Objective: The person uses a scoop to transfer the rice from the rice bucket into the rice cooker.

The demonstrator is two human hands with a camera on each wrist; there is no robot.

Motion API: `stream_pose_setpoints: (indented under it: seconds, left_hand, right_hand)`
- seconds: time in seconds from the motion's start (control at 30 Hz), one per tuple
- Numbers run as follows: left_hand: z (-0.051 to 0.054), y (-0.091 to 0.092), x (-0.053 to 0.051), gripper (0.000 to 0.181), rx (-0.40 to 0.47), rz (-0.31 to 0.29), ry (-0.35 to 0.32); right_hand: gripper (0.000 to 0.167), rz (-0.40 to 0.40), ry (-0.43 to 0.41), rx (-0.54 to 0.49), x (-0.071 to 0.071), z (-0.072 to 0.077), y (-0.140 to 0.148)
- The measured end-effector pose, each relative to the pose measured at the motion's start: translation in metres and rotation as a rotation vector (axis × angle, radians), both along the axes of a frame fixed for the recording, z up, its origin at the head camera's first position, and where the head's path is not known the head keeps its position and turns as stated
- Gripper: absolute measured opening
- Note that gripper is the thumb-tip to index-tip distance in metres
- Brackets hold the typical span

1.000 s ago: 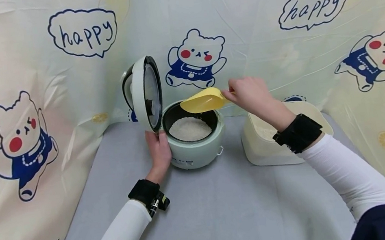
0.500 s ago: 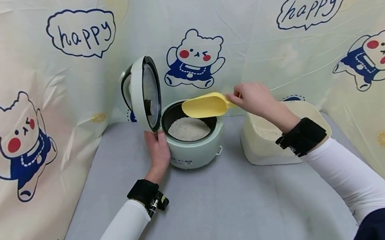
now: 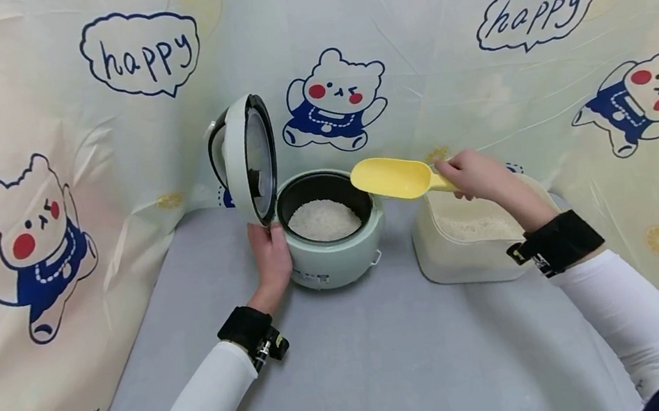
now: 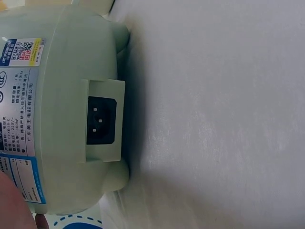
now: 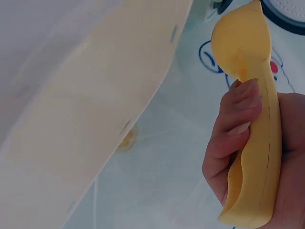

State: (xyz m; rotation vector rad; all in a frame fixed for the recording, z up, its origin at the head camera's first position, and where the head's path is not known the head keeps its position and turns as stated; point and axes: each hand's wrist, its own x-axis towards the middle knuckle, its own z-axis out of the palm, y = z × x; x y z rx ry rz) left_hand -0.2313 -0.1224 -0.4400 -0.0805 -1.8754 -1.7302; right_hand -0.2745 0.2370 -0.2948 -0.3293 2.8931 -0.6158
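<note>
A pale green rice cooker [image 3: 338, 264] has its lid [image 3: 240, 165] raised on the left, and white rice [image 3: 324, 220] lies in its dark inner pot. My left hand [image 3: 272, 261] rests against the cooker's left side, below the lid; the left wrist view shows the power socket [image 4: 101, 120] and labels there, with only part of the hand. In my right hand [image 3: 480, 177] is the handle of a yellow scoop [image 3: 392, 178], gripped with curled fingers [image 5: 233, 129]. The scoop looks empty and hangs between the cooker and a cream bin [image 3: 464, 264].
Grains like rice [image 3: 478, 229] lie in the bin, right of the cooker and partly hidden by my right arm. Both stand on a grey tabletop [image 3: 376, 360]. A printed cloth [image 3: 435, 99] hangs behind and along the sides.
My right hand has drawn the yellow scoop rightward, from over the pot to between pot and bin, and the scoop has turned. My left hand stays against the cooker.
</note>
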Motion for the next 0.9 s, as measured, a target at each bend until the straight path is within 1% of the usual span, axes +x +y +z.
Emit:
stream_pose_setpoints:
  seconds: [0.1,0.23,0.3,0.37,0.5,0.6,0.73,0.8,0.9]
  left_hand:
    - [0.0,0.0,0.0,0.052,-0.005,0.001,0.005]
    - [0.002,0.001,0.0,0.052,-0.013,0.003,0.029]
    - [0.002,0.001,-0.001,0.053,-0.013,0.003,0.028]
    - [0.001,0.001,-0.001,0.053,-0.009,0.005,0.013]
    - [-0.016,-0.001,-0.014,0.056,0.006,0.01,0.008]
    - [-0.031,-0.004,-0.025,0.057,0.005,0.013,0.002]
    - [-0.037,-0.006,-0.028,0.057,-0.016,0.018,-0.033]
    - [-0.038,-0.007,-0.027,0.057,-0.026,0.019,-0.047]
    - [-0.038,-0.007,-0.026,0.057,-0.039,0.017,-0.06]
  right_hand:
    - [0.055,-0.012,-0.017,-0.004,0.003,-0.002,0.022]
    - [0.055,-0.036,-0.025,-0.024,0.01,-0.005,0.051]
    - [0.054,-0.052,-0.028,-0.022,0.014,-0.007,0.065]
    - [0.055,-0.068,-0.027,-0.013,0.019,-0.008,0.078]
    - [0.057,-0.095,-0.033,0.015,0.028,-0.009,0.103]
    - [0.057,-0.122,-0.036,0.043,0.035,-0.009,0.119]
    - [0.059,-0.174,-0.031,0.116,0.041,-0.01,0.136]
    - [0.059,-0.197,-0.047,0.154,0.043,-0.011,0.143]
    - [0.056,-0.234,-0.1,0.206,0.046,-0.014,0.148]
